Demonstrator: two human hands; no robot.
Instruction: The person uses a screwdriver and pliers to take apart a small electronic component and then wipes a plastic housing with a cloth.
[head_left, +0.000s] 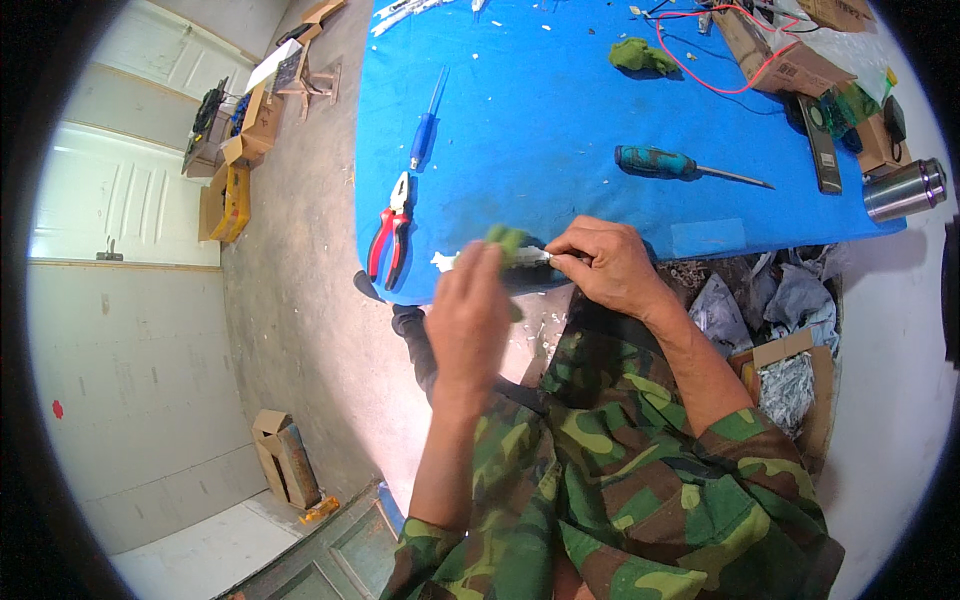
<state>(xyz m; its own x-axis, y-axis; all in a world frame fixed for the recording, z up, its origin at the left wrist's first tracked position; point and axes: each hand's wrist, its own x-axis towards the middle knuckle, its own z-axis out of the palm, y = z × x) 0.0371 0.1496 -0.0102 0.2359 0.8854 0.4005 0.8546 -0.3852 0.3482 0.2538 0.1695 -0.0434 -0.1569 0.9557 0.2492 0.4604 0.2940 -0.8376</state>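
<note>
Currently | white strip (527,257): slender, ragged-ended | right hand (607,262) pinches it | left hand (468,312) grips green cloth (507,238)

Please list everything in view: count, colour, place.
Cloth-covered table: 1, blue, centre.
Slender piece: 1, white, near edge.
Blurred soft material: 1, green, near edge.
Crumpled cloth: 1, green, far side.
Metal pliers: 1, red-black handles, left.
Slim screwdriver: 1, blue handle, beyond pliers.
Thick screwdriver: 1, teal-black handle, right.
Looped wire: 1, red, far right.
Metal flask: 1, silver, right corner.
Cardboard boxes: several, brown, table, floor.
Clutter: uncounted, mixed, far right.
Left hand: 1, bare, at green material.
Right hand: 1, bare, pinching white piece.
</note>
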